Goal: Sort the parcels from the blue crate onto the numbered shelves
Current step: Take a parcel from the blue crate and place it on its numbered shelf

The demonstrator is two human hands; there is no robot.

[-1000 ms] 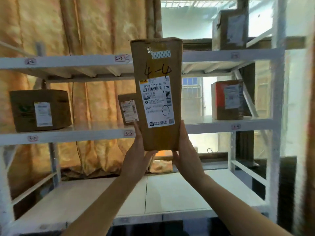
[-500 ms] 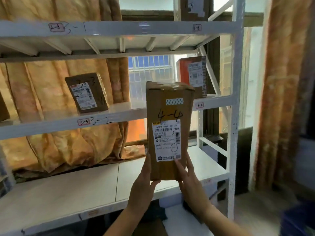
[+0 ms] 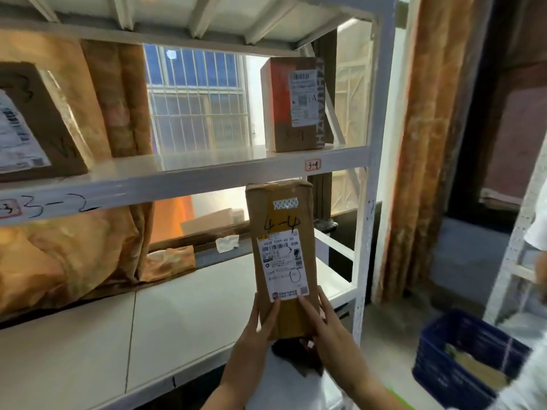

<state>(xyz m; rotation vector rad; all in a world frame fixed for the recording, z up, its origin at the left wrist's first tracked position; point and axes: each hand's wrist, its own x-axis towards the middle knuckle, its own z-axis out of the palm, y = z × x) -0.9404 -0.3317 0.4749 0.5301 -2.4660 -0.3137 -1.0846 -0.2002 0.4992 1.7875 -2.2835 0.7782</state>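
White racking fills view. I see the 4-4 parcel upright over the lower shelf's right end, left hand and right hand both clasping only its bottom. Risk: it's top-heavy and could tip, or clip the shelf edge by the 3-4 label.

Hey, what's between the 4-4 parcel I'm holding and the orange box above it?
In the head view, only the white shelf edge with its 3-4 tag separates the 4-4 parcel from the orange box.
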